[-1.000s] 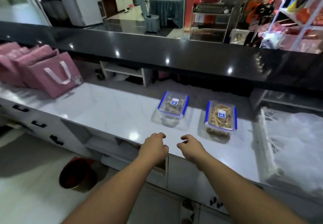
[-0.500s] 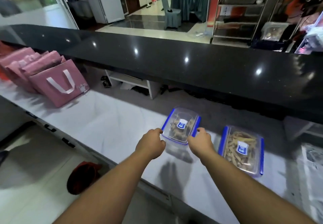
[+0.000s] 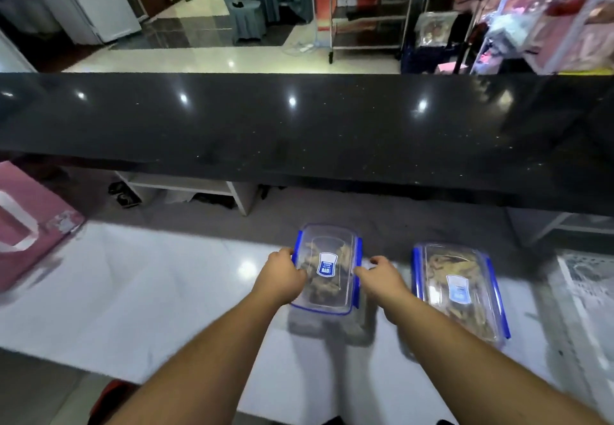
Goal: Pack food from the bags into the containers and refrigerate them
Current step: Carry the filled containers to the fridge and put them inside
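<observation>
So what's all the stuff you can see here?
Left box: 1, clear with blue clips, lid on, food inside, on white counter, between both hands.
Right box: 1, clear with blue clips, lid on, food inside, right of the first.
Bag: 1, pink with white handle, counter's left edge.
White counter: 1, near.
Black counter: 1, raised, behind.
Left hand: on left box's left side.
Right hand: at its right side.

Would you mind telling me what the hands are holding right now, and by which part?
Both grip the left container by its long sides: left hand on the left edge, right hand on the right.
</observation>
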Motion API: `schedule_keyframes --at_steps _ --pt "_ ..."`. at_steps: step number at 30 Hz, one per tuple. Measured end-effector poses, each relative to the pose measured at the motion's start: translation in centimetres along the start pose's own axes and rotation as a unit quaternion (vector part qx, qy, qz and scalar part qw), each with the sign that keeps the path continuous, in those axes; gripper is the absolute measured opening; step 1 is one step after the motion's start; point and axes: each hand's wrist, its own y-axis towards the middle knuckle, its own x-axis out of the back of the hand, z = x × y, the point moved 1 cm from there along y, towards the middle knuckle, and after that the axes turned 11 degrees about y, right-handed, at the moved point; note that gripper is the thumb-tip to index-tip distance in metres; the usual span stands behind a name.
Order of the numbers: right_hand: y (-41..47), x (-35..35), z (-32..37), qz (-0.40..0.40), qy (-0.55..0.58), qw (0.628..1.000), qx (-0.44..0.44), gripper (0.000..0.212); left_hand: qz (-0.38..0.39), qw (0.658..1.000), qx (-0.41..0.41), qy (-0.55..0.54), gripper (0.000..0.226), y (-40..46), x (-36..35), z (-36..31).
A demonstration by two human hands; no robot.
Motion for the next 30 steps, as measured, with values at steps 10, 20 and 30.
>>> schedule_keyframes --at_steps 10,20,30 --pt "-0.5 -4.0 -1.3 -0.066 0.084 0.993 -0.046 0.024 0.144 0.978 -0.015 -0.147 0.020 5.8 -0.8 3.3" --pt "-4.7 -2.1 -2.8 -0.164 0.274 0.948 -0.007 0.010 0.136 0.967 -0.107 -0.186 0.016 4.1 0.3 0.0" --pt "-12.5 7.0 -7.9 -0.261 0.410 0.871 0.069 0.032 0.139 0.935 -0.205 -0.252 0.017 -6.4 -2.3 -9.5"
